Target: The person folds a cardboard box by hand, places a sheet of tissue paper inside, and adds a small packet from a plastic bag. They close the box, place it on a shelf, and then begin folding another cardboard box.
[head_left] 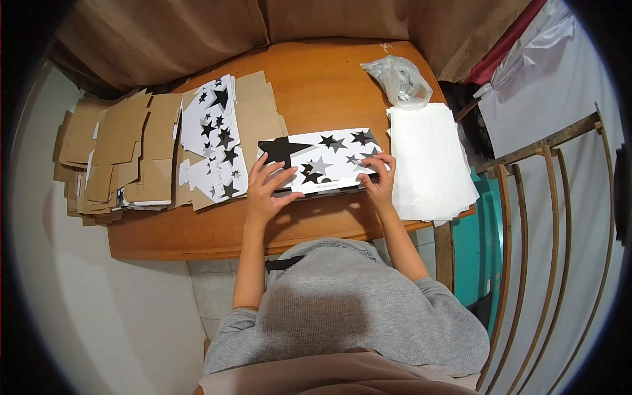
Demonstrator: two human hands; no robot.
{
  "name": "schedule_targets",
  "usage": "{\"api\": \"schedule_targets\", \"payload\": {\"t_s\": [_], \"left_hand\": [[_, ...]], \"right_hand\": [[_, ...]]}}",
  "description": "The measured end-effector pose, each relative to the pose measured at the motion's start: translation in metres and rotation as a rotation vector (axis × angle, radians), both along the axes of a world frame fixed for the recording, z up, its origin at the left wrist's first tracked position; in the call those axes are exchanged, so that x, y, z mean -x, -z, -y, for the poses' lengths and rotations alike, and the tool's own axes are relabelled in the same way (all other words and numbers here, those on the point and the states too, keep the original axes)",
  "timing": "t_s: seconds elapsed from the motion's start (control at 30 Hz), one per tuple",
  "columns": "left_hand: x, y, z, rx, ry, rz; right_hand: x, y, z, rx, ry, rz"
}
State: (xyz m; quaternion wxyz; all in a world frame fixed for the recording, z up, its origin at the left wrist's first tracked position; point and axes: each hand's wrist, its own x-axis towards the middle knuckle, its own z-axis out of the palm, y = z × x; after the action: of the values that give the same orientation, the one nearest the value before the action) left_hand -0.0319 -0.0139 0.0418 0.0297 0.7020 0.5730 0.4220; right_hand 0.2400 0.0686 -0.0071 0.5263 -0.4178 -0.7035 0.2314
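A white cardboard box [289, 150] printed with black and grey stars is in front of me at the middle of the wooden table, its lid side up. My left hand [268, 191] grips the box's left end, fingers on top and thumb along the front edge. At the right end my right hand [378, 176] holds it the same way, fingers over the top and thumb at the front. Whatever is inside the box is hidden. Just left of it lie flat star-printed cardboard blanks [212, 135].
Stacks of brown flattened cardboard [118, 148] cover the table's left end and overhang its edge. A pile of white paper sheets [428, 161] lies on the right, with a clear plastic bag [403, 82] behind it. A wooden rack [553, 158] stands beyond the table's right side.
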Motion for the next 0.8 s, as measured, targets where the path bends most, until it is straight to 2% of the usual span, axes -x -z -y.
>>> {"api": "schedule_targets", "payload": {"t_s": [0.3,0.53,0.6,0.8], "left_hand": [[-0.001,0.025,0.004,0.073,-0.004,-0.035],[-0.001,0.035,0.008,0.107,0.029,-0.016],[-0.002,0.039,0.009,0.117,0.025,-0.002],[-0.003,0.041,0.01,0.136,0.02,-0.032]], "right_hand": [[-0.011,0.004,0.002,-0.075,-0.023,0.195],[-0.01,0.016,0.015,0.086,-0.054,0.113],[-0.009,0.015,0.016,-0.029,0.001,0.297],[-0.008,0.011,0.019,-0.011,-0.014,0.313]]}}
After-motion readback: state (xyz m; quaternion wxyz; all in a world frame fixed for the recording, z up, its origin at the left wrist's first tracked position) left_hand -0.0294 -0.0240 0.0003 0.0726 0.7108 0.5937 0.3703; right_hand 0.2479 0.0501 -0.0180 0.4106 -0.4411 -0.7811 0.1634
